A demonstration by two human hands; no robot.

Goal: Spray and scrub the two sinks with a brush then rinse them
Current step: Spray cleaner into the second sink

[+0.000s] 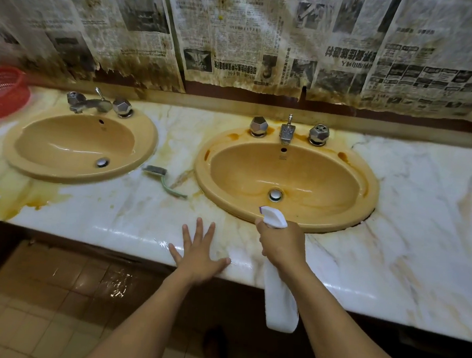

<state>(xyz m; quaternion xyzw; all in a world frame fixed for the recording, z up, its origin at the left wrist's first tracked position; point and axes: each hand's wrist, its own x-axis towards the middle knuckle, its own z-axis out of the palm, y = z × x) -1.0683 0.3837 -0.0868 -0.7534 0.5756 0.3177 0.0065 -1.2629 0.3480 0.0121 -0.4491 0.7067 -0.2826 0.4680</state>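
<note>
Two yellow-orange oval sinks are set in a stained marble counter (pixel 413 223): the left sink (pixel 30 169) and the right sink (pixel 367 196), which has brown stains around its rim. A green-handled scrub brush (pixel 164 179) lies on the counter between them. My right hand (pixel 282 244) grips a white spray bottle (pixel 279 302) by its neck, nozzle aimed over the right sink's front rim. My left hand (pixel 198 251) rests flat with fingers spread on the counter's front edge, holding nothing.
Each sink has a metal faucet with two faceted knobs, at the left sink (pixel 98 104) and the right sink (pixel 287 132). A red plastic basket (pixel 1 92) stands at the far left. Stained newspaper (pixel 241 36) covers the wall. Wet tiled floor (pixel 76 293) lies below.
</note>
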